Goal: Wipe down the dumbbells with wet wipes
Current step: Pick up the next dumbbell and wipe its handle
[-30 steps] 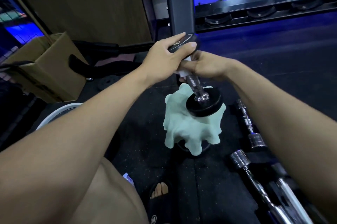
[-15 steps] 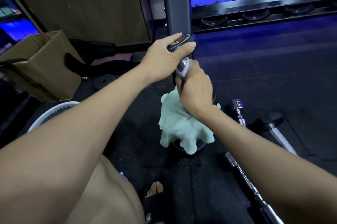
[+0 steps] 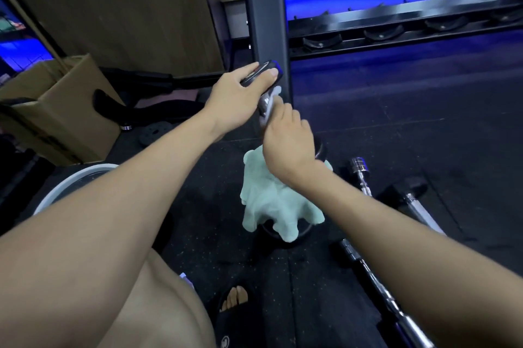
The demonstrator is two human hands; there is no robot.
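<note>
While your left hand [image 3: 240, 93] grips the top plate of the dumbbell [image 3: 264, 71], thumb laid over the rim and fingers curled round its far edge, you hold the weight up on end, tilted slightly, in front of the dark post [image 3: 266, 16]. Your right hand [image 3: 288, 144] is wrapped round the handle just below, fingers closed on a white wipe [image 3: 273, 98] that peeks out above your knuckles and lies against the steel. The handle itself is mostly hidden by your fist, and the lower plate shows only as a dark edge just right of your wrist.

Beneath your right hand a pale green cloth [image 3: 271, 200] lies draped over a black plate on the rubber floor [image 3: 396, 127]. To its right, chrome bars [image 3: 362, 175] lie on the floor, one near the cloth and others reaching toward the bottom right corner. A cardboard box [image 3: 70, 110] stands at the left, with a white basin [image 3: 79, 175] showing beside your left forearm. Behind the post, a rack [image 3: 396, 33] with empty cradles runs under blue light. Your sandalled foot [image 3: 235, 302] shows at the bottom, next to your bare knee.
</note>
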